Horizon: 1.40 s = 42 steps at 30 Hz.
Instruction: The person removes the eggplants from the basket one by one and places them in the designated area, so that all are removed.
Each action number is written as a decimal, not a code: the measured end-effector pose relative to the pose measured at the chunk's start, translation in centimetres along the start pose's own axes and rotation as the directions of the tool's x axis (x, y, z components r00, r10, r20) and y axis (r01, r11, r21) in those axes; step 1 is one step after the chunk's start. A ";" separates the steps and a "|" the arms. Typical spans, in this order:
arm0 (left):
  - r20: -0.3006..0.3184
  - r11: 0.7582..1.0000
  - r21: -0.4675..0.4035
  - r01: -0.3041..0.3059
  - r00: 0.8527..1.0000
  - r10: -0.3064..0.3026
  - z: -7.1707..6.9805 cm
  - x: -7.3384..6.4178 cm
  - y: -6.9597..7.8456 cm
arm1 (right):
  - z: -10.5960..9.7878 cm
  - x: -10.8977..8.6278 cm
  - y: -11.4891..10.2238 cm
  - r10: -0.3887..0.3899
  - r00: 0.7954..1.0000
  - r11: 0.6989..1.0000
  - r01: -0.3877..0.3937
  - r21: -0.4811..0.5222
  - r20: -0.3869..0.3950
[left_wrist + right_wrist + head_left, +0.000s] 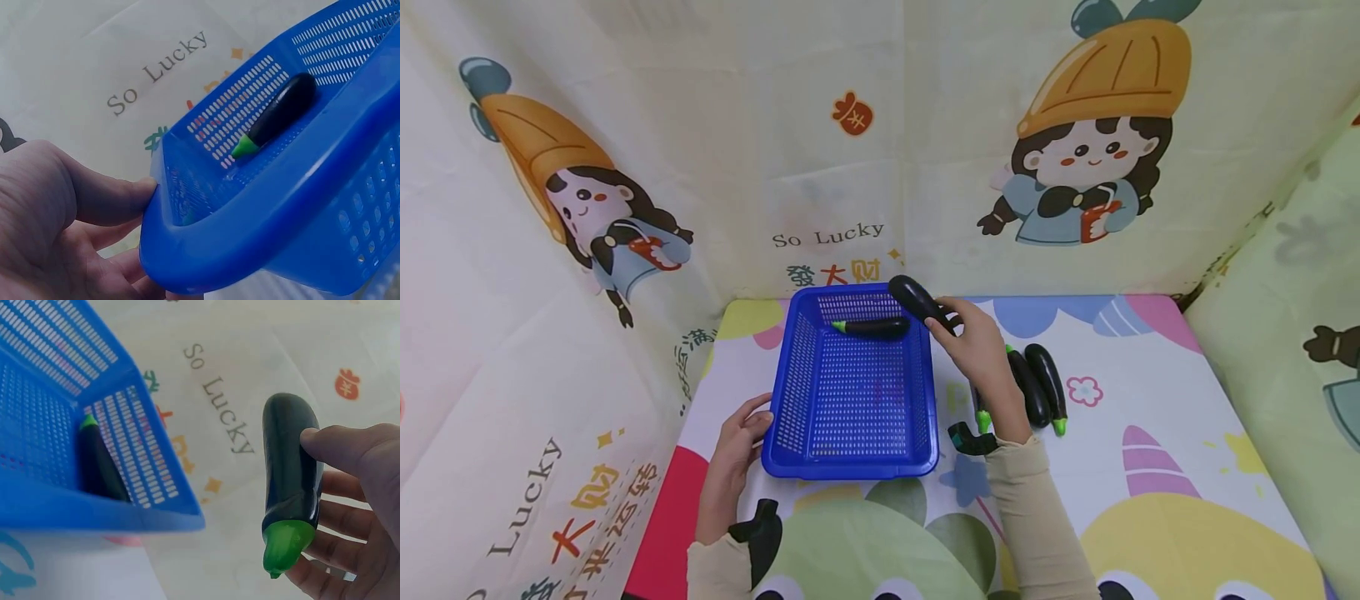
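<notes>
A dark eggplant with a green stem end (290,469) is pinched between the thumb and fingers of my right hand (973,346), raised at the far right corner of the blue basket (936,417). Inside that basket, against its far wall, lies another eggplant (876,327), its green tip pointing left. My left hand (741,442) grips the basket's left rim, with the thumb (119,194) on top and the fingers beneath in the left wrist view.
Right of the basket, several eggplants (1045,383) lie on the patterned tabletop (1097,450), partly hidden by my right forearm. A printed cloth wall (940,183) rises behind the table, with further cloth at both sides.
</notes>
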<state>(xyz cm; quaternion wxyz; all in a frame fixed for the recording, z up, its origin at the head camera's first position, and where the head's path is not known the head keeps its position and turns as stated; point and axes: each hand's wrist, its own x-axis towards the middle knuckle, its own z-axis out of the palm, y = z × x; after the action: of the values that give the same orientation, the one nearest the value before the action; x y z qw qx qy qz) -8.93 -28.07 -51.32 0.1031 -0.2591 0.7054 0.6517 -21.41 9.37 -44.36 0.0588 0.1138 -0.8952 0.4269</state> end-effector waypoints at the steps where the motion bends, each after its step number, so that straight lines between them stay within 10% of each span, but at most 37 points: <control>1: 0.002 1.000 0.001 -0.002 1.000 0.002 0.0 0.0 0.0 | -0.3 -0.2 0.2 0.008 1.000 1.000 -0.008 0.003 -0.004; 25: -0.002 1.000 -0.012 -0.001 1.000 0.001 0.1 -0.1 0.1 | -6.8 -5.2 4.5 0.173 0.966 0.980 -0.187 -0.061 -0.190; 42: 0.005 1.000 -0.014 0.000 1.000 0.000 0.0 0.1 0.0 | -9.0 -8.1 8.4 0.331 0.886 0.932 -0.362 -0.036 -0.324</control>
<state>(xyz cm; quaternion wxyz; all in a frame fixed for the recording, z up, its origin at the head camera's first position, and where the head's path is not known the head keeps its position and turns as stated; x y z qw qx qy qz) -8.98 -28.07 -51.34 0.1031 -0.2583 0.7006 0.6571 -15.66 22.73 -46.70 0.1279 -0.1199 -0.8997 0.3998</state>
